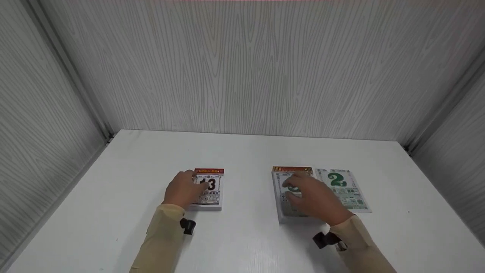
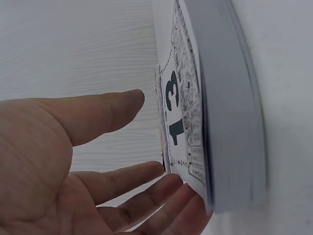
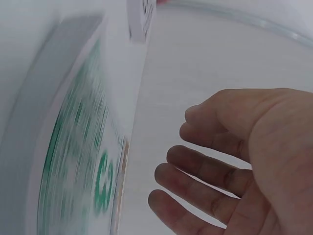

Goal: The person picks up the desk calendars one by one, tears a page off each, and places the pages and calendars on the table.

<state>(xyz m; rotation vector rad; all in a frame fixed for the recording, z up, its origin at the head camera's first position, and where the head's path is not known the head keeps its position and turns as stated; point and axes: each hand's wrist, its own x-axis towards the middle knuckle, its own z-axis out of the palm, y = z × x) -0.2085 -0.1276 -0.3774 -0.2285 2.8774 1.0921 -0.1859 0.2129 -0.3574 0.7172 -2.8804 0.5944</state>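
On the left of the table lies a thick tear-off calendar with a red header strip and a black 13. My left hand is at its left side, thumb over the page; in the left wrist view the fingertips are right at the calendar's edge. A larger tear-off calendar lies on the right, with a green number partly hidden by my right hand. That hand hovers over the page with loosely bent fingers, and the right wrist view shows nothing between them.
A loose calendar page with a green 2 lies just right of the larger calendar. The white table is bounded by a wood-grain back wall and side panels.
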